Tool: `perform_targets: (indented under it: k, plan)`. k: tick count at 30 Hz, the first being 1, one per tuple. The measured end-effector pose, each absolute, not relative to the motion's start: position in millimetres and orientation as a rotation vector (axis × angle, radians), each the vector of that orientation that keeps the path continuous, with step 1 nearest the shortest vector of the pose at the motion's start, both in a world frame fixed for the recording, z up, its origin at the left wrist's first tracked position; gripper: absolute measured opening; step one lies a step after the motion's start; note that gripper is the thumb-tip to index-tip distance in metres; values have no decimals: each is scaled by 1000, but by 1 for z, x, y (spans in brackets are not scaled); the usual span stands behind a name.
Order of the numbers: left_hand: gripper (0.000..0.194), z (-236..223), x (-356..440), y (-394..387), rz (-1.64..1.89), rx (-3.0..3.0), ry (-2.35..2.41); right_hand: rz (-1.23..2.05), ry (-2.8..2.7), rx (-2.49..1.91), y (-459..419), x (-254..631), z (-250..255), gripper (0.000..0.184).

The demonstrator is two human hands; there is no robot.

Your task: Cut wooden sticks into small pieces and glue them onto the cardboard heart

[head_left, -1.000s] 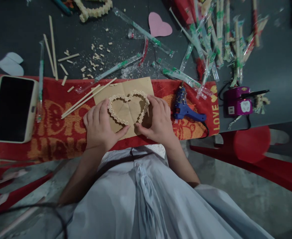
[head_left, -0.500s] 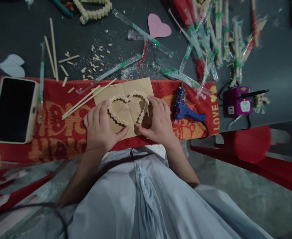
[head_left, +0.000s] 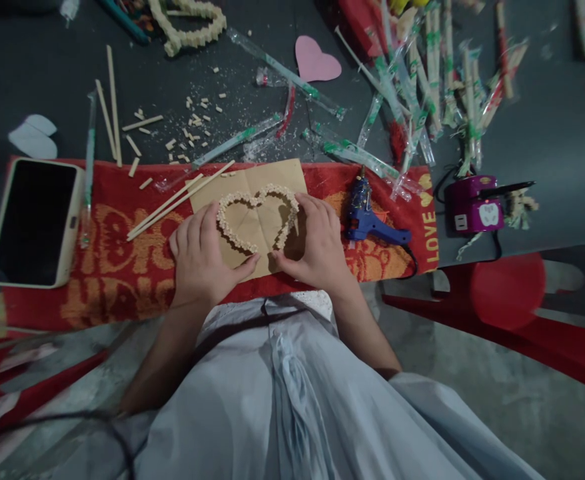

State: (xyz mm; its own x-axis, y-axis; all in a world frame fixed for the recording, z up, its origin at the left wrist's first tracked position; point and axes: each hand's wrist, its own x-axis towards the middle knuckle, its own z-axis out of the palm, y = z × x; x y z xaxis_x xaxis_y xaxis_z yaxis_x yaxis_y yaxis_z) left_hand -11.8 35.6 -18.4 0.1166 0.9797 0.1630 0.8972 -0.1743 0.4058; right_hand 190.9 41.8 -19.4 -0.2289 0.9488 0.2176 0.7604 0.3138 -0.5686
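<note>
A heart-shaped frame point(head_left: 226, 229) built from short pieces of wooden stick lies over a creased sheet of brown paper point(head_left: 282, 173). At its bottom tip a small gap separates the two sides. My left hand point(head_left: 200, 252) grips the left side, fingers along the outer edge and thumb at the lower end. On the opposite side my right hand point(head_left: 317, 241) holds it the same way, its thumb by the gap. Just left of the paper, two long wooden sticks point(head_left: 172, 205) lie slantwise. A blue glue gun point(head_left: 372, 223) rests to the right of my right hand.
Under the paper is a red towel point(head_left: 107, 307). A phone point(head_left: 35, 223) lies at left, a purple power socket point(head_left: 475, 203) at right. Beyond are cut stick pieces point(head_left: 195, 123), wrapped chopsticks point(head_left: 435, 67), a pink paper heart point(head_left: 316, 60) and another heart frame point(head_left: 197, 37).
The view has shifted slightly, so the things on the table sit a little differently in the picture. Both hands keep their hold on the heart-shaped frame, with no clear movement.
</note>
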Motion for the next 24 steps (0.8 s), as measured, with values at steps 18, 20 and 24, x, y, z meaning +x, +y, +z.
perform_targets:
  k: [18, 20, 24]
  plan:
    - [30, -20, -25, 31, 1056, 1907, 1855, 396, -1693, -1410, 40, 194, -30, 34]
    - [28, -20, -25, 31, 1047, 1899, 1872, 378, -1655, -1414, 39, 194, -31, 29]
    - [28, -16, -23, 32, 1009, 1903, 1905, 362, -1648, -1410, 38, 194, -30, 25]
